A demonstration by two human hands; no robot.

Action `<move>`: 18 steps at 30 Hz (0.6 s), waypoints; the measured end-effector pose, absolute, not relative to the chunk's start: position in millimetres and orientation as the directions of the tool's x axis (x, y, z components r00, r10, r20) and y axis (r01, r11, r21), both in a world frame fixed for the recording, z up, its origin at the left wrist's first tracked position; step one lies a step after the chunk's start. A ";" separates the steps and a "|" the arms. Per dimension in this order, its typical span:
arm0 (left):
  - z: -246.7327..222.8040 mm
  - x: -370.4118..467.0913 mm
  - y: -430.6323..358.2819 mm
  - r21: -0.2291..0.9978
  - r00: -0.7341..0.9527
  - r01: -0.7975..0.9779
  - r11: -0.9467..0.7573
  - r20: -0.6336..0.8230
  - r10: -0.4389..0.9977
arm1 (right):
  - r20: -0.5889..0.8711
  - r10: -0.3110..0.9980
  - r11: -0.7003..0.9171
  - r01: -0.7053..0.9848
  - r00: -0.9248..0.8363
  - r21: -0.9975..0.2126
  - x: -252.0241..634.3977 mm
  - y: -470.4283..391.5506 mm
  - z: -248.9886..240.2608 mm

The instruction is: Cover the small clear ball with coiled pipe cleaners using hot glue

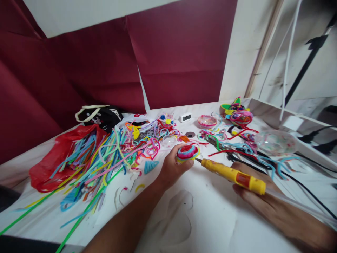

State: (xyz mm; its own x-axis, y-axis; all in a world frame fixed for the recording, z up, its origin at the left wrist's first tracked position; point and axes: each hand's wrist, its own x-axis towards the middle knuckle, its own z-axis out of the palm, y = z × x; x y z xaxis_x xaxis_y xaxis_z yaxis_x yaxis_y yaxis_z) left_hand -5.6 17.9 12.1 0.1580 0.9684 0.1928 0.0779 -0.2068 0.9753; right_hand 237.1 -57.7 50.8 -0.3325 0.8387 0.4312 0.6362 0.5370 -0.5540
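My left hand (pixel 172 168) is wrapped round a small rounded piece (pixel 188 151) covered in coiled pipe cleaners, red in the middle with pale blue, pink and yellow around it. A yellow glue gun (pixel 229 174) is in my right hand (pixel 252 189), whose fingers curl round its body from the far side and below. The gun's dark tip points left and is at the lower right edge of the coiled piece; whether it touches cannot be made out. A blue folded piece (pixel 151 166) lies on the white tabletop (pixel 207 218), left of my left hand.
Loose pipe cleaners spill from a red bag (pixel 50 165) at the left. Behind stand a black bag (pixel 102 118), a white digital clock (pixel 185 117) and a pink-rimmed bowl (pixel 207 121). Colourful figures, a clear bowl (pixel 275 141), pliers and black cables lie at the right.
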 end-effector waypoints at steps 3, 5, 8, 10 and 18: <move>11.7 -5.8 17.8 0.970 0.162 0.087 -0.227 0.211 0.964 | 0.424 0.837 0.544 0.603 -0.345 -0.584 239.1 -57.5 49.7; 12.1 -5.5 17.8 0.968 0.161 0.092 -0.232 0.215 0.963 | 0.436 0.829 0.556 0.593 -0.349 -0.583 240.3 -56.9 47.4; 12.8 -5.1 18.3 0.971 0.157 0.097 -0.219 0.202 0.967 | 0.459 0.811 0.583 0.575 -0.364 -0.574 242.4 -55.5 42.5; 12.7 -5.2 18.7 0.973 0.152 0.096 -0.210 0.194 0.969 | 0.456 0.806 0.591 0.563 -0.377 -0.578 243.9 -54.5 39.4; 14.5 -5.0 18.1 0.977 0.160 0.081 -0.199 0.184 0.970 | 0.526 0.759 0.642 0.574 -0.384 -0.508 243.5 -55.1 42.2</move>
